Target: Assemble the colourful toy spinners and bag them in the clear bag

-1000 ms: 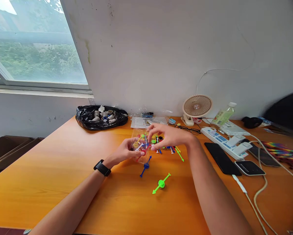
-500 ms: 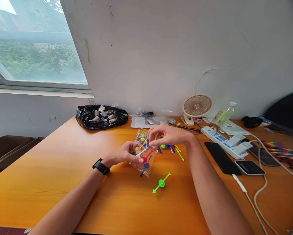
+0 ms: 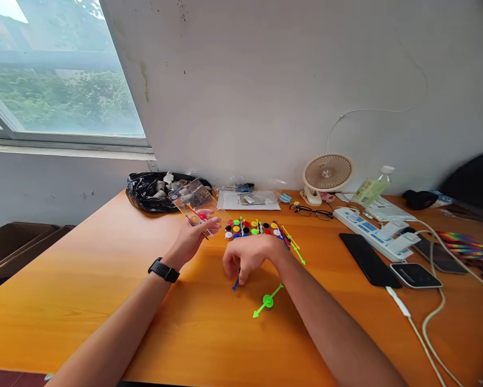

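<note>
Broadly, an orange wooden table (image 3: 84, 290) is seen from above, running to a white wall at the far side. Far left on it lies a black plastic bag (image 3: 144, 196) of small parts; far right stand a small desk fan (image 3: 327, 174), a power strip (image 3: 366, 231) and two dark phones (image 3: 368, 259).

Near the middle, the left hand (image 3: 193, 239), with a black watch on its wrist, is raised just above the table. A small clear plastic bag (image 3: 195, 207) is pinched between its closed fingers, tilted up and leftward, with a few coloured pieces left inside. The bag is judged to be very light, limp and slick, so it is best gripped at an edge or corner.

To the right and nearer, the right hand (image 3: 251, 260) is lowered over the table, fingers curled down around a blue spinner piece (image 3: 236, 282), whose tip shows beneath them. Whether the piece is actually gripped cannot be told.

Just beyond the right hand, a row of small coloured discs and sticks (image 3: 257, 228) is spread out. Nearer, just right of the right hand, a green spinner piece (image 3: 268, 301) lies alone. These pieces are judged to be light, stiff plastic with thin stems, best taken by the central disc.
</note>
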Tool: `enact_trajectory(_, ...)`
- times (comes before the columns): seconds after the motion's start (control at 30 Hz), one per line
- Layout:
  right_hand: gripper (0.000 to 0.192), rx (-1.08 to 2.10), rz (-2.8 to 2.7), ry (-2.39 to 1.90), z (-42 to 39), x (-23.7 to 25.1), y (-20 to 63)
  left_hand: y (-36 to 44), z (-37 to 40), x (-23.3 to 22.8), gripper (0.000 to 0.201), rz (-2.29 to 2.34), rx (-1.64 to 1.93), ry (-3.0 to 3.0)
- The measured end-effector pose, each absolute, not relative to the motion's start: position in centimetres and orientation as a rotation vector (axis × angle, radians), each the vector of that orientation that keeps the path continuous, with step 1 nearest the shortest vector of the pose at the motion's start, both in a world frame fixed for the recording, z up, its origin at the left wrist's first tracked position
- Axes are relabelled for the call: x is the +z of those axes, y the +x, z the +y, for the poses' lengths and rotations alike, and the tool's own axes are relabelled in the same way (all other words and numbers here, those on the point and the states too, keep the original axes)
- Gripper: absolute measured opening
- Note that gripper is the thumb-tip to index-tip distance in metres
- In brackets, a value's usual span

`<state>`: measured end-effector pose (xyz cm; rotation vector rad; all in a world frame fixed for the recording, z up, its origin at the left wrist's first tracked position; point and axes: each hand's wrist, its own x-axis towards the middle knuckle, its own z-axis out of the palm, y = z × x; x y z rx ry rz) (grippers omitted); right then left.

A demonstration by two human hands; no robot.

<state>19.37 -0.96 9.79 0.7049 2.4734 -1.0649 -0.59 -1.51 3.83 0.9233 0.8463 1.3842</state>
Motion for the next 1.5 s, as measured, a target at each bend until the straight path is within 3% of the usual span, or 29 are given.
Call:
enact_trajectory(0.17,0.013,-0.915,2.376,0.820,-1.3,8.7,18.0,-0.4,-1.3,3.4,0.051,0.928,1.392,0.931)
enact_trajectory(0.37,0.029,-1.687,2.701,0.795,-0.9,12.1,20.6,-0.1,-1.9,3.2,0.045,0.927,1.239,1.158)
enact_trajectory(0.47,0.032,-2.016,2.909,1.032,-1.3,14.1,21.6,0.3,-2.4,3.1,0.042,0.882,1.142,1.215)
enact_trajectory(0.67,0.033,-2.207,3.327,1.522,-2.0,16.4,22.1,1.5,-3.3,3.1,0.046,0.896,1.044,1.205)
enact_trajectory(0.8,0.032,-2.224,3.453,1.541,-1.8,16.1,21.3,2.1,-4.0,3.4,0.048,0.857,0.959,1.221)
enact_trajectory(1.0,0.031,-1.854,3.488,1.522,-1.3,14.6,20.5,2.4,-4.7,4.2,0.044,0.825,0.897,1.268)
enact_trajectory(1.27,0.019,-0.604,3.564,1.487,-1.9,14.8,21.3,2.1,-4.2,3.6,0.042,0.803,0.878,1.358)
enact_trajectory(1.5,0.023,-0.437,3.447,1.464,-1.4,14.3,22.1,2.1,-4.1,3.5,0.037,0.790,0.861,1.400)
